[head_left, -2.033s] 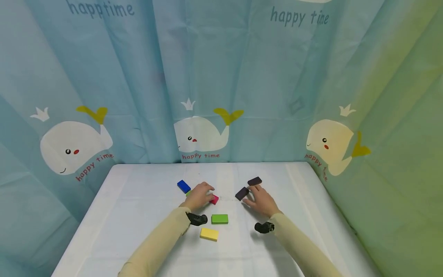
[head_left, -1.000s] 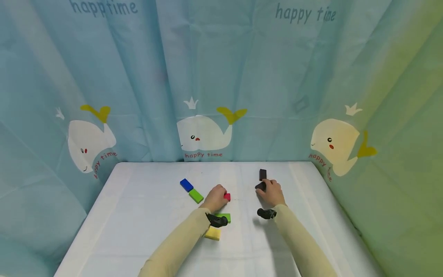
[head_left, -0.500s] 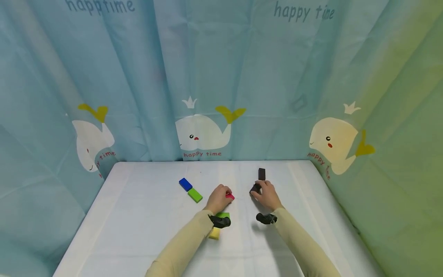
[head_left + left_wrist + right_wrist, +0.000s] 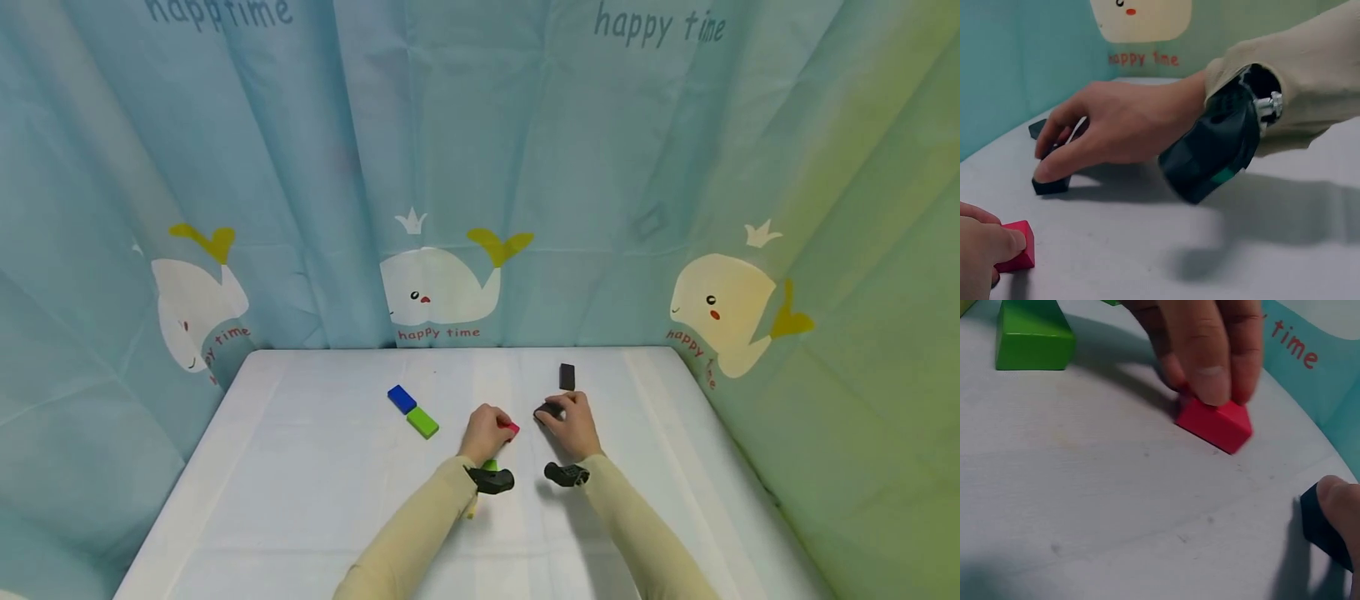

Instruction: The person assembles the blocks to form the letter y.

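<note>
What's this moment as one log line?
left fingers: pinch red block; right fingers: grip black block; blue block: beside green block

Behind the white table (image 4: 300,500), a light blue curtain (image 4: 585,158) hangs in folds, greenish toward the right side, printed with three white whales (image 4: 450,287) with yellow tails (image 4: 497,250), small white crowns (image 4: 411,224), red "happy time" lettering (image 4: 438,334) and larger grey words (image 4: 660,27) higher up.

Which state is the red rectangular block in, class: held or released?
Held: the left hand pinches the red block; the left wrist view shows the thumb against it.
</note>
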Demonstrator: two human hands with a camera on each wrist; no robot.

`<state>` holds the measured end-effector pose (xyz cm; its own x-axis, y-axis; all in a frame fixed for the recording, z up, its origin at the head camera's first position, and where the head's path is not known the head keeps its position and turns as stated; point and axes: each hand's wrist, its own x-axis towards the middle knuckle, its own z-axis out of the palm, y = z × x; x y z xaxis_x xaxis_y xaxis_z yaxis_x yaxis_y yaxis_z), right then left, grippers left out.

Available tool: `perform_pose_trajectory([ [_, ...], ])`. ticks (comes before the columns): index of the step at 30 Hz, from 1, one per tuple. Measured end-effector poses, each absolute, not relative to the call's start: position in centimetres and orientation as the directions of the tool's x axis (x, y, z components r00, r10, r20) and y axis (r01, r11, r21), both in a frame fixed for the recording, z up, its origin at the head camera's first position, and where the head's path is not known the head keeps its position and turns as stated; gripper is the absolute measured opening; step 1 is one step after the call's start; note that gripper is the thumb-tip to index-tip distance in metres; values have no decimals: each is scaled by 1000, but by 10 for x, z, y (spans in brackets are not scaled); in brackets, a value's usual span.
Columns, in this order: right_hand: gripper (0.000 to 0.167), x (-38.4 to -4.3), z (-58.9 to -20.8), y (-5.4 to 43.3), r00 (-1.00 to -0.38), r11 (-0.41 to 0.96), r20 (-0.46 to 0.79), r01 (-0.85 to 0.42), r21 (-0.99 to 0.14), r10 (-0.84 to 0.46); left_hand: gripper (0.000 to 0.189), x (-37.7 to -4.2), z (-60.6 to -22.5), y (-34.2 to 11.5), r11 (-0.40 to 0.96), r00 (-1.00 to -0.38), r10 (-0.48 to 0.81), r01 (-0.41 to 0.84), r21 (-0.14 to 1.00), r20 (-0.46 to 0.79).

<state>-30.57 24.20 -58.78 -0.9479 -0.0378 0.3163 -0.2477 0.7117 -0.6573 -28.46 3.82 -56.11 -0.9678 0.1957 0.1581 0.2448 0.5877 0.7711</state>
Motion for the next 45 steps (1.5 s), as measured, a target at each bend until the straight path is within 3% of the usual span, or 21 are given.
perform_pose_trajectory([
  [13,38,-306,-593,242,-907,715,393,-375,-590,-152,9,-288,-564,42,586,-977,164,207,783,135],
  [45,34,-309,-593,216,-930,685,363,-302,-663,-59,9,-289,-559,42,570,-983,153,170,804,99],
])
